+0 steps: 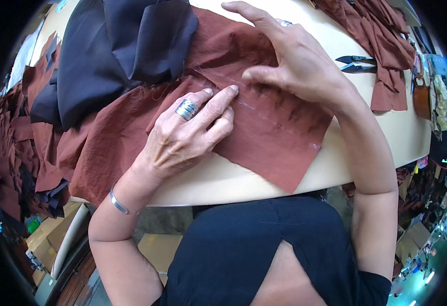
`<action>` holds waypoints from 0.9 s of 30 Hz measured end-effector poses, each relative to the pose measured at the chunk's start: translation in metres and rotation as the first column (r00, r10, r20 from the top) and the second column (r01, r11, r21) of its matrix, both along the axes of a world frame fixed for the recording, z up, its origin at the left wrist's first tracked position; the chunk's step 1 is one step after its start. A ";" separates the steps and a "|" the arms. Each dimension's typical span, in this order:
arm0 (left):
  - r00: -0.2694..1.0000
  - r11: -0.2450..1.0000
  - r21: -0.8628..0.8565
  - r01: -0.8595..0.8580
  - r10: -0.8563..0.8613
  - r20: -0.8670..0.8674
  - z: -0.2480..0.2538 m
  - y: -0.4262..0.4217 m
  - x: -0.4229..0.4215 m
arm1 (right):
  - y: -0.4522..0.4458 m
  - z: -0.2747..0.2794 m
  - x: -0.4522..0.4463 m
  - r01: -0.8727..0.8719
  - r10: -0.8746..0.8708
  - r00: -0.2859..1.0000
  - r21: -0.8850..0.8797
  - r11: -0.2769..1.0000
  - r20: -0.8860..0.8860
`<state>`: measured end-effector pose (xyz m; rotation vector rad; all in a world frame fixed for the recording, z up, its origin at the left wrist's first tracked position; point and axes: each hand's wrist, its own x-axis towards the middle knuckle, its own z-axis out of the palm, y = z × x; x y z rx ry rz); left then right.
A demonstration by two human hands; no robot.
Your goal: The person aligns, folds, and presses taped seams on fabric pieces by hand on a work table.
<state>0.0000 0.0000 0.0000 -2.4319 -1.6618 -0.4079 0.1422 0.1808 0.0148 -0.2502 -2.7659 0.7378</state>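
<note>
My left hand (190, 125) lies palm down on a reddish-brown cloth piece (279, 148), two fingertips pressed on it beside pale chalk-like lines. Its other fingers curl partly underneath, and a wide silver ring sits on one finger. Over the upper right part of the same cloth, my right hand (295, 61) is raised with thumb and fingers spread, holding nothing visible. A crumpled dark fabric (126, 56) rests on the brown cloth to the left of my hands.
Dark-handled snips (356, 65) lie at the right near a stack of brown cloth strips (387, 56). More brown cut pieces (17, 148) hang in a heap at the left. The pale tabletop (188, 191) ends just before my body; cardboard boxes (55, 229) stand below.
</note>
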 end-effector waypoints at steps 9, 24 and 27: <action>0.995 0.999 0.002 0.033 -0.033 -0.097 0.000 -0.001 0.000 | -0.010 0.004 0.011 0.068 -0.089 0.985 0.142 0.988 0.149; 1.000 0.999 0.044 0.018 -0.017 -0.009 0.002 -0.001 0.004 | -0.002 0.012 0.059 0.102 -0.114 0.990 0.141 0.985 0.082; 0.982 0.996 0.087 -0.002 -0.015 0.190 0.001 0.000 -0.003 | 0.002 0.005 0.024 0.184 -0.187 0.982 -0.212 0.960 0.009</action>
